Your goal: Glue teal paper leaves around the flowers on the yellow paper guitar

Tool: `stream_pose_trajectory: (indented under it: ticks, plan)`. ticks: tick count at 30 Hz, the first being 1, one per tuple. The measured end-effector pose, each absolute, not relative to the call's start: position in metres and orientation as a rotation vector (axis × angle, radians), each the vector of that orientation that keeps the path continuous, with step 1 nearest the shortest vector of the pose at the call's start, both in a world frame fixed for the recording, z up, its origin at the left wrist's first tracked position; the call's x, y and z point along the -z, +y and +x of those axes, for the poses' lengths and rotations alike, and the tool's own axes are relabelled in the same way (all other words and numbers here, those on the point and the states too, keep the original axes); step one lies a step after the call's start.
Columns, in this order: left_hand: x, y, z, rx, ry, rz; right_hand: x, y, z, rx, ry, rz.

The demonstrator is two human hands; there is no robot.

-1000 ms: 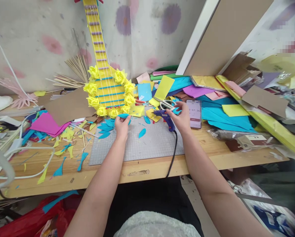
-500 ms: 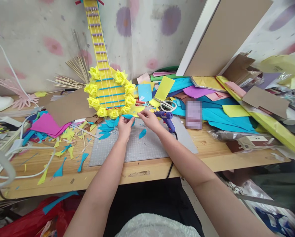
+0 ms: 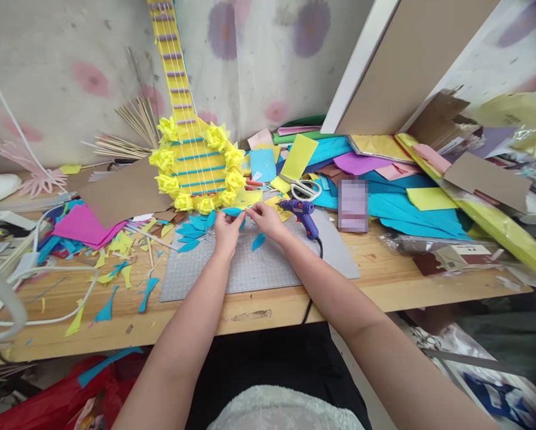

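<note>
A: Start at the far left. What do you have on the bench?

B: A white cable [image 3: 57, 316] loops over the wooden table [image 3: 268, 307] edge. Beside it lies a magenta paper sheet [image 3: 86, 224], with yellow and blue scraps [image 3: 115, 245] scattered near it.

A: Next position?

B: A grey cutting mat [image 3: 250, 272] sits at the centre. At its far left corner lies a cluster of blue paper petals [image 3: 193, 230]. Behind the mat stands a yellow paper guitar [image 3: 196, 173], leaning on the wall, its body ringed with yellow paper flowers.

A: State your left hand.

B: Your left hand [image 3: 226, 230] is clenched on a blue paper petal [image 3: 233, 211], pinching it just in front of the guitar body, above the far edge of the mat.

A: And your right hand?

B: Your right hand [image 3: 268, 218] pinches the same petal at its right tip; the two hands are almost touching. A loose blue petal [image 3: 258, 241] lies on the mat between your wrists.

A: Continue right.

B: A purple glue gun [image 3: 304, 214] lies just beside your right hand, white-handled scissors [image 3: 307, 190] behind it. Farther right, coloured paper sheets [image 3: 384, 191] are piled below a leaning board [image 3: 411, 65].
</note>
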State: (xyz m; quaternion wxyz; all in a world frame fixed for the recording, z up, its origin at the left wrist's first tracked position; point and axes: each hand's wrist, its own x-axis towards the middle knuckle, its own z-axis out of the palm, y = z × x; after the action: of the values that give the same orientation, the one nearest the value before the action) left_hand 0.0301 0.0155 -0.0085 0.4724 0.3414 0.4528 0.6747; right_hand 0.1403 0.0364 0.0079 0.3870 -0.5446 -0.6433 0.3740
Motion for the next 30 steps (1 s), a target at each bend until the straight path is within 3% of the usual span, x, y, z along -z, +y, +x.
stream_pose_trajectory:
  ticks: [15,30]
  plan:
    - [0.003,0.027,0.002,-2.018,1.286,0.583,-0.001,0.029,0.143,-0.834,-1.546,-1.533]
    - [0.020,0.024,0.019,-1.884,1.338,0.861,-0.005,0.031,0.143,-0.886,-1.508,-1.573]
